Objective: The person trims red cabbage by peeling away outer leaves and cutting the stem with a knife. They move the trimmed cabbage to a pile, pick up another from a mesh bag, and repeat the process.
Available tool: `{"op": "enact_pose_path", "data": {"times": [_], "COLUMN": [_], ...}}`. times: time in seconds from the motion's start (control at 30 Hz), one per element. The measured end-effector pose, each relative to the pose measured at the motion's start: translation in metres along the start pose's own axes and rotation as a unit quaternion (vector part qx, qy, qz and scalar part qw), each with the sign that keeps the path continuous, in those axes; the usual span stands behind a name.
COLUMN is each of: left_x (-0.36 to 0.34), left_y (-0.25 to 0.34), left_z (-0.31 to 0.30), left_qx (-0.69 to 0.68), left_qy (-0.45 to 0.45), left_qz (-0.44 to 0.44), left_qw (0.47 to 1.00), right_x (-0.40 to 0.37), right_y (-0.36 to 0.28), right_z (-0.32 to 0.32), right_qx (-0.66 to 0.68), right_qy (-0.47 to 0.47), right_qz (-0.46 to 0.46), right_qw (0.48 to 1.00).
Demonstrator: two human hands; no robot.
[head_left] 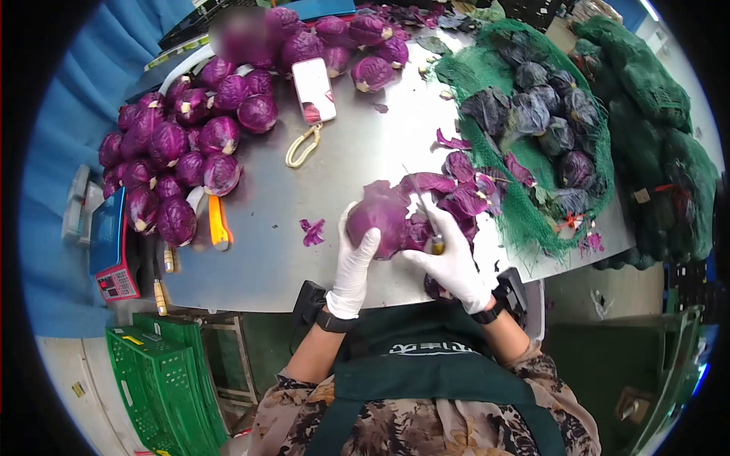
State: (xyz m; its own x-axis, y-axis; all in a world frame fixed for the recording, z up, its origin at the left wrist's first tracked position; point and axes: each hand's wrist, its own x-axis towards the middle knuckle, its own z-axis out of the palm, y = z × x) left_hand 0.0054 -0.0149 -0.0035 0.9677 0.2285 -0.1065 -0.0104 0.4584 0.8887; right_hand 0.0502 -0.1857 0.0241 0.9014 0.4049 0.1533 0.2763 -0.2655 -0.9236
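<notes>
A red cabbage (378, 222) is held near the front edge of the metal table, with my white-gloved left hand (354, 262) closed round its left side. My right hand (454, 262), also gloved, is wrapped round a knife (437, 246); its thin blade points away from me, and its yellowish handle end shows under the palm. The thumb of that hand reaches toward the cabbage's lower right. Loose purple leaves (462, 199) lie heaped just beyond and right of my right hand. Part of another purple piece (437, 289) shows below that hand at the table edge.
Many red cabbages (167, 144) are piled left and back. A green net (487, 152) holds darker cabbages at right, beside stacked full net sacks (646, 83). A phone (313, 90), an orange-handled knife (218, 220), a red scale (115, 280) and green crates (156, 387) are around.
</notes>
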Motion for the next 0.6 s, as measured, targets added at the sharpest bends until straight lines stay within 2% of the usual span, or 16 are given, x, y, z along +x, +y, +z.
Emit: {"op": "enact_pose_path", "data": {"times": [0.03, 0.07, 0.1, 0.17, 0.23, 0.3, 0.37, 0.43, 0.47, 0.5, 0.57, 0.6], "left_x": [-0.002, -0.002, -0.002, 0.000, 0.002, 0.007, 0.005, 0.004, 0.005, 0.006, 0.009, 0.006], "left_y": [0.002, 0.000, 0.001, 0.004, -0.008, -0.017, -0.018, -0.006, 0.001, -0.002, -0.011, -0.010], "left_z": [0.004, 0.005, 0.002, -0.009, -0.011, -0.015, -0.012, 0.000, 0.002, -0.001, -0.005, -0.003], "left_qx": [-0.056, -0.077, -0.076, -0.063, -0.043, -0.081, -0.116, -0.172, -0.237, -0.236, -0.293, -0.272], "left_qy": [-0.024, -0.046, -0.052, -0.124, -0.100, -0.149, -0.143, -0.071, -0.115, -0.113, -0.037, -0.022], "left_qz": [-0.051, -0.075, -0.079, -0.080, -0.063, -0.058, -0.082, -0.125, -0.152, -0.151, -0.184, -0.177], "left_qw": [0.997, 0.993, 0.993, 0.987, 0.992, 0.984, 0.979, 0.975, 0.953, 0.953, 0.937, 0.946], "right_x": [0.004, 0.006, 0.007, 0.004, -0.004, -0.009, -0.014, -0.010, -0.012, -0.016, -0.019, -0.020], "right_y": [-0.002, 0.005, 0.010, 0.004, 0.007, 0.006, 0.005, -0.011, -0.004, -0.002, -0.003, -0.007], "right_z": [0.001, 0.003, 0.009, -0.012, -0.003, 0.002, 0.004, -0.006, -0.006, -0.015, -0.023, -0.023], "right_qx": [0.005, 0.078, 0.180, 0.297, 0.323, 0.316, 0.316, 0.197, 0.156, 0.136, 0.009, 0.009], "right_qy": [-0.027, -0.044, 0.010, -0.033, -0.013, -0.069, -0.077, -0.083, -0.044, -0.045, -0.053, -0.053], "right_qz": [0.008, 0.072, 0.111, 0.267, 0.271, 0.331, 0.303, 0.269, 0.185, 0.173, 0.031, 0.030], "right_qw": [1.000, 0.993, 0.977, 0.916, 0.907, 0.887, 0.896, 0.939, 0.969, 0.974, 0.998, 0.998]}}
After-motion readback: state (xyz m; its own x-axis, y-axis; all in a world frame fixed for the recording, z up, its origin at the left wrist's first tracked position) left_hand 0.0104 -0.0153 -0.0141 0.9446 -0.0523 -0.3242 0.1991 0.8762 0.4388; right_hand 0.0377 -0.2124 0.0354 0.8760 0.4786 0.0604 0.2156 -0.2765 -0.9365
